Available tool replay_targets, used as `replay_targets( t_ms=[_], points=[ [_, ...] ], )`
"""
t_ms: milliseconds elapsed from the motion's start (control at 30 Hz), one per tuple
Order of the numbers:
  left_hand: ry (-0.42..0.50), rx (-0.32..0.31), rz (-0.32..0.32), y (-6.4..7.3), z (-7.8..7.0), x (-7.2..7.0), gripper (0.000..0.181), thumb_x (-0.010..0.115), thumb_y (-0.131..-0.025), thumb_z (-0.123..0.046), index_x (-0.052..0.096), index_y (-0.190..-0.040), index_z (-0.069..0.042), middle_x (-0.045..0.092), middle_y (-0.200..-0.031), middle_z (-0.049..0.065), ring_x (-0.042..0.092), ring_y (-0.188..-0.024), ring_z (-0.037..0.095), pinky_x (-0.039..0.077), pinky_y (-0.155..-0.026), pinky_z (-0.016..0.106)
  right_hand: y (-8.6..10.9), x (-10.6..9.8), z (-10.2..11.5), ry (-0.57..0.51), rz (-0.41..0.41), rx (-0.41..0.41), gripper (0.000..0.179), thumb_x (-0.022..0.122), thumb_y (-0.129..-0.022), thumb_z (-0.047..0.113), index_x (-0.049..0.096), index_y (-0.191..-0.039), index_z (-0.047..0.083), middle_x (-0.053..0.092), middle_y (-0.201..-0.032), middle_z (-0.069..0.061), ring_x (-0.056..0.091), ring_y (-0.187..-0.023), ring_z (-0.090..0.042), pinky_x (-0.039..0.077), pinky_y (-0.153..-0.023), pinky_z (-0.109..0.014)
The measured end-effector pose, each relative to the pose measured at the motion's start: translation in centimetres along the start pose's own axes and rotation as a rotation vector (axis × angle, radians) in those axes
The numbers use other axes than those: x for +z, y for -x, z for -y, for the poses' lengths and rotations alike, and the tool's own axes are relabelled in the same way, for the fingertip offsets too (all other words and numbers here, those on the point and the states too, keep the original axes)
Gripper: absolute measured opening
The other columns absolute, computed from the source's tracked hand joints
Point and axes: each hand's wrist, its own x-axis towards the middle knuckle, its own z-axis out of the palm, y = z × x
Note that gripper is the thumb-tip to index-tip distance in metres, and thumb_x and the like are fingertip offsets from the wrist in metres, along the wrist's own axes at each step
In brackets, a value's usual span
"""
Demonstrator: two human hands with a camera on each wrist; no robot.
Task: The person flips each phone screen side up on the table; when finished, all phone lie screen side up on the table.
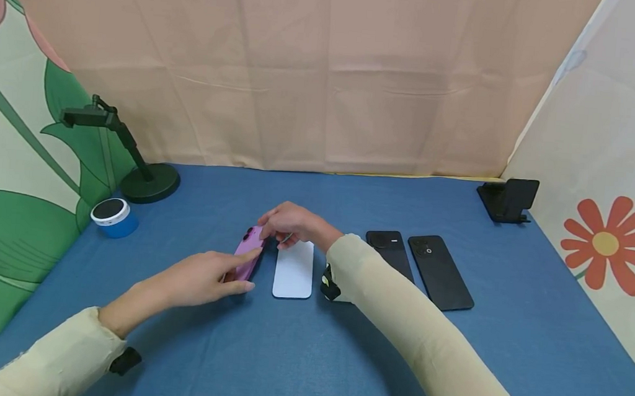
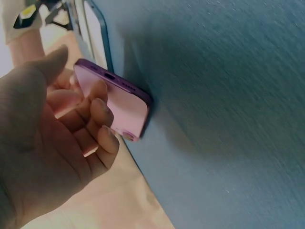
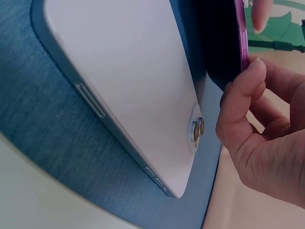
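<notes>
A purple phone (image 1: 244, 270) is tilted up on its long edge, back toward the left; its dark screen (image 3: 221, 43) shows in the right wrist view. My right hand (image 1: 290, 221) pinches it at the top edge near the camera end, thumb and fingertips on its side. Beside its back is my left hand (image 1: 207, 276), index finger extended across it in the head view; the left wrist view shows the fingers loosely bent in front of the phone's back (image 2: 128, 107). Just right of it, a white phone (image 1: 293, 274) lies back up, its round camera bump (image 3: 195, 129) visible from the right wrist.
Two black phones (image 1: 440, 273) lie to the right, one partly behind my right sleeve (image 1: 388, 297). A black phone stand (image 1: 510, 201) stands back right. Back left are a dark stand with a jointed arm (image 1: 151, 182) and a blue jar with a white-rimmed lid (image 1: 116, 219). Fabric walls enclose the blue table (image 1: 259, 367).
</notes>
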Motion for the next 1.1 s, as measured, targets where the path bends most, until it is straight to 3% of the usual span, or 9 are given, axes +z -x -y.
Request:
replay_targets(
  t_ms=[533,767,1100],
  points=[
    [-0.158,-0.040,-0.010,0.1,-1.5,0.2,0.080,0.075,-0.090,-0.040,0.038,-0.156,-0.014,0.048,-0.067,-0.006,0.048,-0.061,0.008,0.039,-0.054,0.024,0.2,0.2,0.5,-0.002,-0.009,0.024,0.042,0.068,-0.094,0.009,0.063,-0.136,0.006,0.038,-0.061,0.000,0.039,-0.052,-0.012,0.051,-0.052,-0.025],
    [-0.148,-0.060,0.002,0.1,-1.7,0.1,0.075,0.074,-0.091,-0.029,0.038,-0.156,-0.013,0.049,-0.065,-0.005,0.047,-0.055,0.008,0.038,-0.050,0.023,0.4,0.2,0.3,-0.003,-0.009,0.015,0.041,0.069,-0.094,0.012,0.064,-0.135,0.008,0.041,-0.063,0.000,0.042,-0.053,-0.011,0.051,-0.053,-0.025],
    [-0.259,0.022,-0.107,0.5,-1.7,0.1,0.065,0.067,-0.091,-0.015,0.044,-0.151,-0.004,0.042,-0.058,-0.007,0.037,-0.048,0.007,0.029,-0.046,0.022,0.4,0.3,0.4,-0.026,-0.005,-0.005,0.047,0.066,-0.096,0.017,0.058,-0.141,0.006,0.049,-0.078,-0.004,0.050,-0.058,-0.013,0.052,-0.054,-0.025]
  ],
)
